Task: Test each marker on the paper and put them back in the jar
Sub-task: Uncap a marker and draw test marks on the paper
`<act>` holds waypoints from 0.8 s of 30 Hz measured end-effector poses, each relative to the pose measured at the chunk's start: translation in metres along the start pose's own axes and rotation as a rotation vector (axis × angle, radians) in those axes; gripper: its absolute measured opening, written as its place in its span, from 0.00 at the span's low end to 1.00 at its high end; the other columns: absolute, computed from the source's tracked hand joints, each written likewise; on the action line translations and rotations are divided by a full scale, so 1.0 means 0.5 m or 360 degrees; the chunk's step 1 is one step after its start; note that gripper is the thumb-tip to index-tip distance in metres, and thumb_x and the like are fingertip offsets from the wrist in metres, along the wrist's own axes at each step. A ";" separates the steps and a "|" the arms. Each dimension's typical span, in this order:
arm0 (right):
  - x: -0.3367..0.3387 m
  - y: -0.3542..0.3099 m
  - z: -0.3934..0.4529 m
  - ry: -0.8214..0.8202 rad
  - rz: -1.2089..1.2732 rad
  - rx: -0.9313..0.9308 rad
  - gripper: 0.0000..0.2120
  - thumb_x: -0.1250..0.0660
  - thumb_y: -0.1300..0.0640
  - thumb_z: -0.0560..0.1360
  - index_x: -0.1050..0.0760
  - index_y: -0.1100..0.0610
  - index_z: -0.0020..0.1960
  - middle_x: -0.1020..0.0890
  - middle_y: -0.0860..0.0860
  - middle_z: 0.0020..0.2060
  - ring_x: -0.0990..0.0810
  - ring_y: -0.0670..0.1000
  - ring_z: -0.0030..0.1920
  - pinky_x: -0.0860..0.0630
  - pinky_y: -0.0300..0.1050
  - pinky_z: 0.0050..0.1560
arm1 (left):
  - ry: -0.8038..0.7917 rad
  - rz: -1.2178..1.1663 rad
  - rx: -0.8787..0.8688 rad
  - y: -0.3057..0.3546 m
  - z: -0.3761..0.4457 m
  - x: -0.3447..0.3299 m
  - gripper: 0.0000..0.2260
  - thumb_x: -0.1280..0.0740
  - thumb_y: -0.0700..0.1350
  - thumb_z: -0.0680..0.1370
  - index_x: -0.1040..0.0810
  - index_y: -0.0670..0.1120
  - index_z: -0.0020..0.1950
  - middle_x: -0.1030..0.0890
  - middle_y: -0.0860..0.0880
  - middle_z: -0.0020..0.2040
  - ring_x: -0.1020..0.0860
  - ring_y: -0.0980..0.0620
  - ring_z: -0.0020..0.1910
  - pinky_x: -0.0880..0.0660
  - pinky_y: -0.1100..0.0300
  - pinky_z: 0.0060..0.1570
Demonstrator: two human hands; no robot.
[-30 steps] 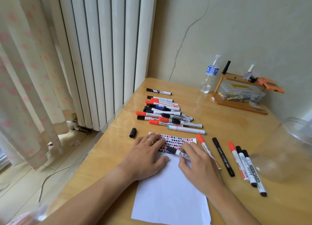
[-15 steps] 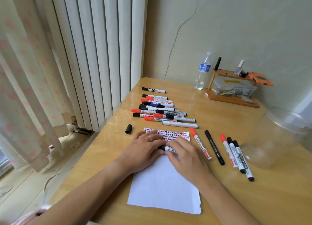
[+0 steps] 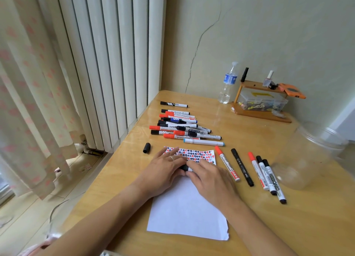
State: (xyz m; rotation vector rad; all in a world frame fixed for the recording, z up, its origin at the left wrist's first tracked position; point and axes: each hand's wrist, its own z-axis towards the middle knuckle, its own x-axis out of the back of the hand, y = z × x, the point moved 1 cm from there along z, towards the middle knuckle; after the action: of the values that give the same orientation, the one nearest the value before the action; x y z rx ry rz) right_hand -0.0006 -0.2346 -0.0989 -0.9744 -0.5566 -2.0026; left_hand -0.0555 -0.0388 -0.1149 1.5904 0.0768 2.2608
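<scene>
Both hands are meeting over the paper (image 3: 187, 209) mid-desk — left hand (image 3: 163, 169) and right hand (image 3: 209, 179) each pinching the black-capped marker (image 3: 186, 168) between them.

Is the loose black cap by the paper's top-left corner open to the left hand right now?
Probably yes. The black cap lies alone on bare table just beyond the left hand, nothing between them. That hand rests on the paper against the marker, so it must lift first.

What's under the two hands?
A black-capped marker shows between the left hand and right hand, lying on the paper. Most of its barrel, its other end and some paper scribbles are covered.
</scene>
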 end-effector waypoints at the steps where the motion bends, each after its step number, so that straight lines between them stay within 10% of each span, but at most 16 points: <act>1: 0.000 -0.001 0.000 -0.0001 -0.0019 0.0001 0.13 0.41 0.43 0.81 0.20 0.46 0.56 0.25 0.47 0.35 0.22 0.51 0.32 0.29 0.44 0.26 | 0.0000 0.0005 -0.0006 0.000 0.000 0.000 0.20 0.49 0.58 0.84 0.23 0.50 0.65 0.20 0.54 0.67 0.34 0.49 0.78 0.40 0.45 0.77; 7: 0.007 -0.007 0.001 -0.0049 -0.0033 -0.0026 0.14 0.44 0.39 0.82 0.25 0.43 0.57 0.22 0.46 0.33 0.20 0.51 0.31 0.31 0.44 0.25 | -0.0047 0.0050 -0.0003 0.005 0.000 0.003 0.16 0.50 0.51 0.82 0.25 0.50 0.60 0.19 0.50 0.63 0.26 0.49 0.71 0.36 0.46 0.74; 14: 0.016 0.004 0.003 -0.0098 -0.0059 -0.0115 0.14 0.44 0.38 0.81 0.25 0.44 0.52 0.21 0.46 0.28 0.21 0.54 0.28 0.38 0.43 0.25 | 0.0016 -0.0051 0.0028 0.012 -0.002 0.020 0.06 0.44 0.39 0.82 0.29 0.46 0.52 0.22 0.49 0.50 0.25 0.44 0.47 0.39 0.60 0.46; 19: 0.010 0.033 -0.011 -0.0156 0.0003 -0.0288 0.17 0.49 0.36 0.81 0.28 0.45 0.53 0.21 0.48 0.33 0.21 0.58 0.33 0.29 0.48 0.27 | 0.0072 -0.0006 0.0028 0.007 -0.003 0.012 0.12 0.47 0.47 0.82 0.27 0.47 0.59 0.20 0.49 0.61 0.24 0.49 0.65 0.34 0.47 0.72; 24: 0.005 0.028 -0.010 -0.0322 0.0055 -0.0425 0.16 0.47 0.36 0.83 0.29 0.45 0.55 0.19 0.48 0.40 0.19 0.58 0.42 0.30 0.49 0.35 | 0.0277 0.0163 0.0253 -0.013 0.028 0.032 0.10 0.40 0.54 0.82 0.24 0.50 0.56 0.20 0.52 0.56 0.22 0.50 0.55 0.27 0.48 0.62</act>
State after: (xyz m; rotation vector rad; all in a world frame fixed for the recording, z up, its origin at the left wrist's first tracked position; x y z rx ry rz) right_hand 0.0076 -0.2472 -0.0994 -1.3503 -0.3813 -1.9934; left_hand -0.0455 -0.0296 -0.0973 1.5009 0.2308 2.5252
